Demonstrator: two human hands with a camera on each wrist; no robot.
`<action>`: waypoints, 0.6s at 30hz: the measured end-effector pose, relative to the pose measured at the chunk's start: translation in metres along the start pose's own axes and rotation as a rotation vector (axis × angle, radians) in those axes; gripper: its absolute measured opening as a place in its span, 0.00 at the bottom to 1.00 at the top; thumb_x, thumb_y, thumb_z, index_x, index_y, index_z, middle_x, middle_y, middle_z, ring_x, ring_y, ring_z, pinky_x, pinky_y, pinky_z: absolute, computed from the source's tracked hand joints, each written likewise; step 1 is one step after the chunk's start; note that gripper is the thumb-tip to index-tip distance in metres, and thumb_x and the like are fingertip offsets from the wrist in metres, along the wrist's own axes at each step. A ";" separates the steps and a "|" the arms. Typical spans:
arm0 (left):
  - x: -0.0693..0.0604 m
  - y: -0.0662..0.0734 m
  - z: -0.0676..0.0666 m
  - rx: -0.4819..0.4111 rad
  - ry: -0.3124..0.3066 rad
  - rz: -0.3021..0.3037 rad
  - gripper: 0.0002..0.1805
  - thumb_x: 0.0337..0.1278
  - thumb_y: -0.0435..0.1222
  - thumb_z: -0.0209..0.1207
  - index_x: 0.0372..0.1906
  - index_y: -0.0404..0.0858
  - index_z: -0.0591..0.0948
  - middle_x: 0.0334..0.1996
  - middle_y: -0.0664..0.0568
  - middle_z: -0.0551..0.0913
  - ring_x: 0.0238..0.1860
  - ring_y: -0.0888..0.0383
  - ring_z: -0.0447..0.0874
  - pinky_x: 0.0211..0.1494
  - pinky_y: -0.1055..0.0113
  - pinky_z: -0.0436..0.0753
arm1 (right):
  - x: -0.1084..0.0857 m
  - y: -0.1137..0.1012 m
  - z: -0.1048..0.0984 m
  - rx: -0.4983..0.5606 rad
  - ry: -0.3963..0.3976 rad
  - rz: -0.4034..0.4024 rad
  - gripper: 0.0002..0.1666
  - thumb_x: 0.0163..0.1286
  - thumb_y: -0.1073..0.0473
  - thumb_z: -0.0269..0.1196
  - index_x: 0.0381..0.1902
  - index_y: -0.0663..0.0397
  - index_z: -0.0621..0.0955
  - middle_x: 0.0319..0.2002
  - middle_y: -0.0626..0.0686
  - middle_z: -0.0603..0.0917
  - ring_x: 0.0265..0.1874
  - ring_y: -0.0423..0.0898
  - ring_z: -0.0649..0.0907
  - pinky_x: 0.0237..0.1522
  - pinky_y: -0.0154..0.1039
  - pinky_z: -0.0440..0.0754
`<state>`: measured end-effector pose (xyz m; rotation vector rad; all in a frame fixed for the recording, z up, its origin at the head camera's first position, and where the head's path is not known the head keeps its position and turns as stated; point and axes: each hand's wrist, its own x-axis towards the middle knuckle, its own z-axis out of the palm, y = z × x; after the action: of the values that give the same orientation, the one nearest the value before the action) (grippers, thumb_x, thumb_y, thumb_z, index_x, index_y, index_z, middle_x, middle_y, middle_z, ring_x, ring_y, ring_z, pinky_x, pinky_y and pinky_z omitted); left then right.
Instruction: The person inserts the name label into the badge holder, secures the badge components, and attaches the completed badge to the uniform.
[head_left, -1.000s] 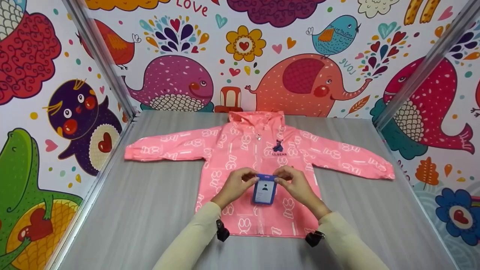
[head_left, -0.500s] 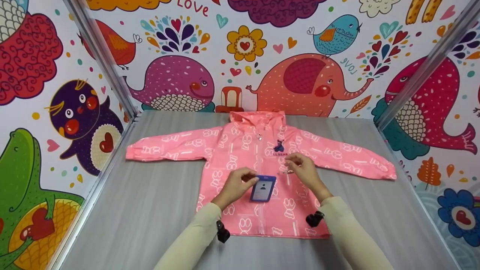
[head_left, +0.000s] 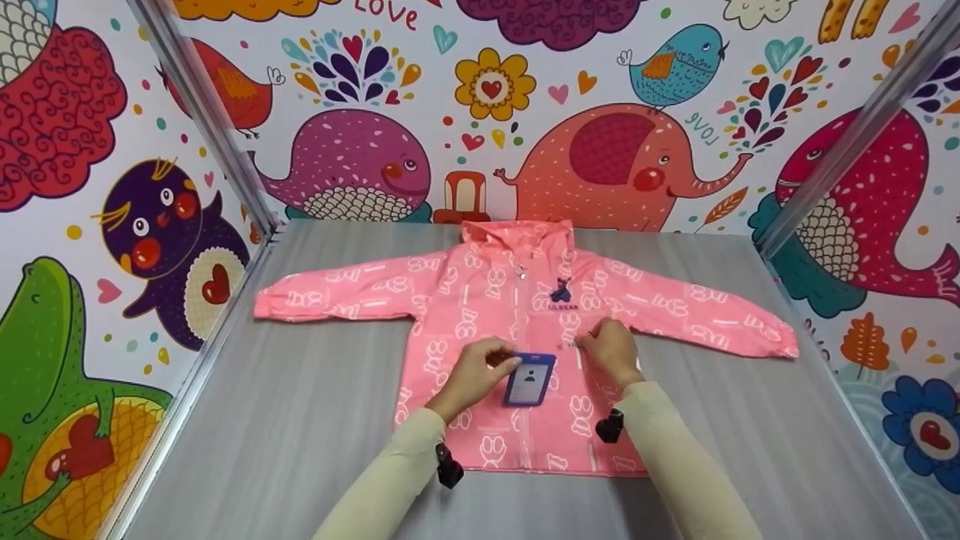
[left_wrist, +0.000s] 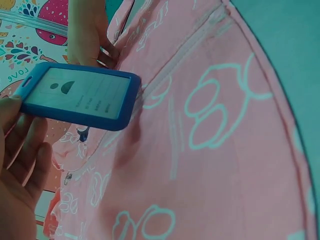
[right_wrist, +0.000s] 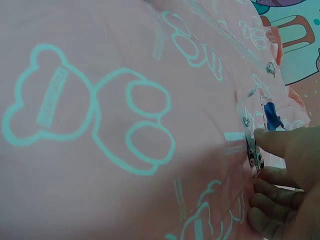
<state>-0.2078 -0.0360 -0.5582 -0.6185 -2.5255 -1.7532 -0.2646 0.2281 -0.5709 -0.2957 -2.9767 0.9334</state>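
Since a second ago, the right hand [head_left: 613, 351] has moved away from the badge holder [left_wrist: 112, 122] and now sits just below the bear print [head_left: 561, 291] on the jacket [head_left: 487, 315]; the left hand [head_left: 480, 373] has stayed where it was. The left hand pinches the holder at its top edge, beside the slot, so the holder extends out past the fingertips over the jacket's front, close to the zip [head_left: 518, 319]. Whether its far end touches the fabric I cannot tell.

Between thumb and fingers, the right hand pinches a small metal clip [right_wrist: 255, 157], with a clear strap [right_wrist: 245, 112] fastened by a snap beside it. The clip lies right against the jacket, but whether it bites the fabric cannot be made out.

Inside the holder is a pale card [left_wrist: 80, 95] with a dark figure icon and a few short lines of text. The holder is a rounded rectangle with a smooth blue frame. The jacket is smooth pink cloth with white outlined bears, a hood and gathered cuffs, spread front up with sleeves outstretched on a grey streaked table [head_left: 322, 397].
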 end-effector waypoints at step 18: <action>0.003 -0.001 0.004 0.011 -0.001 0.005 0.08 0.61 0.37 0.64 0.42 0.39 0.86 0.37 0.48 0.88 0.32 0.65 0.79 0.41 0.73 0.82 | -0.004 -0.052 -0.040 0.577 -0.076 -0.288 0.11 0.66 0.68 0.64 0.43 0.72 0.82 0.35 0.72 0.85 0.32 0.59 0.84 0.33 0.33 0.82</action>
<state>-0.2099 -0.0319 -0.5597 -0.6257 -2.5301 -1.7367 -0.2677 0.2088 -0.5083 0.1758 -2.5455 1.7011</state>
